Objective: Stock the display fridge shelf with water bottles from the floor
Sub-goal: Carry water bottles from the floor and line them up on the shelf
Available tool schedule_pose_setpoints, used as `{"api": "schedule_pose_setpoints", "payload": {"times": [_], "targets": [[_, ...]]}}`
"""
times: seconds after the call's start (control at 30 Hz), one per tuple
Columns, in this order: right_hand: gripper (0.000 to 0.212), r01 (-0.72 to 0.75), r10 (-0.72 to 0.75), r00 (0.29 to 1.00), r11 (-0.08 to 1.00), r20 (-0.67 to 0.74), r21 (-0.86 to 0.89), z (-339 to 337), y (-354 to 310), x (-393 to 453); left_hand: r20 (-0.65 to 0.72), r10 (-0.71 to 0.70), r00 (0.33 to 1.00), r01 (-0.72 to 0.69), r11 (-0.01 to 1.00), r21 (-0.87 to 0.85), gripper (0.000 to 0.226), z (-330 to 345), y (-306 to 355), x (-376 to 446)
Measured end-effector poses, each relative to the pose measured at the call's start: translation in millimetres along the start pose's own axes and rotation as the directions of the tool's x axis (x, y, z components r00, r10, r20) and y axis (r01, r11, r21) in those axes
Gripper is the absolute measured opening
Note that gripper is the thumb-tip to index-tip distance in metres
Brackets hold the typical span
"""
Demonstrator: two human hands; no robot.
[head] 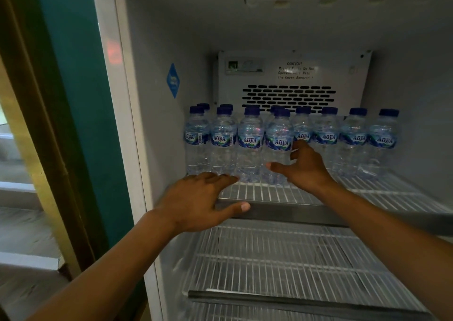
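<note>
Several small water bottles with blue caps and AQUA labels (249,144) stand upright in rows at the back of the upper wire shelf (269,194) of the display fridge. My right hand (302,167) reaches in, fingers spread and relaxed, just right of the front bottle (279,146), thumb near its base; it grips nothing. My left hand (201,199) lies flat at the shelf's front left edge, fingers straight toward the bottle bases, thumb on the metal front rail (282,210).
Below hangs a second wire shelf (282,259) with nothing on it. The fridge's back panel (291,80) carries a vent and a caution label. The left fridge wall (157,115) bears a blue sticker. A teal frame (81,100) stands at the left.
</note>
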State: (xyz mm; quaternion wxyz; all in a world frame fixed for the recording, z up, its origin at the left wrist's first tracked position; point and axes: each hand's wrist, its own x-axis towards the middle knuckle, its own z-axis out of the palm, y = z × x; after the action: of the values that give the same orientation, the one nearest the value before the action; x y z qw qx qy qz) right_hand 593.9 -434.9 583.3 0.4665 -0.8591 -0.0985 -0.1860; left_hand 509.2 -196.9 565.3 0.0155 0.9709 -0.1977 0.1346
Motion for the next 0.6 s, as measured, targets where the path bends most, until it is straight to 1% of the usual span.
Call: {"api": "schedule_pose_setpoints", "payload": {"times": [0.17, 0.43, 0.53, 0.6], "targets": [[0.074, 0.004, -0.004, 1.0, 1.0, -0.005, -0.009, -1, -4, -3, -0.016, -0.001, 1.0, 0.001, 1.0, -0.02, 0.077, 1, -1, -1], [0.077, -0.007, 0.007, 1.0, 1.0, 0.014, -0.02, -1, -3, -3, -0.021, -0.003, 1.0, 0.003, 1.0, -0.009, 0.078, 1, -1, 0], [0.079, -0.053, 0.054, 0.997, 0.998, 0.048, -0.027, -6, -4, -7, -0.022, -0.012, 1.0, 0.012, 1.0, 0.007, 0.08, 3, -2, 0], [0.077, -0.065, 0.072, 0.994, 0.994, 0.083, -0.084, -13, -4, -14, -0.023, -0.017, 1.0, 0.017, 1.0, 0.011, 0.081, 3, -2, 0]]}}
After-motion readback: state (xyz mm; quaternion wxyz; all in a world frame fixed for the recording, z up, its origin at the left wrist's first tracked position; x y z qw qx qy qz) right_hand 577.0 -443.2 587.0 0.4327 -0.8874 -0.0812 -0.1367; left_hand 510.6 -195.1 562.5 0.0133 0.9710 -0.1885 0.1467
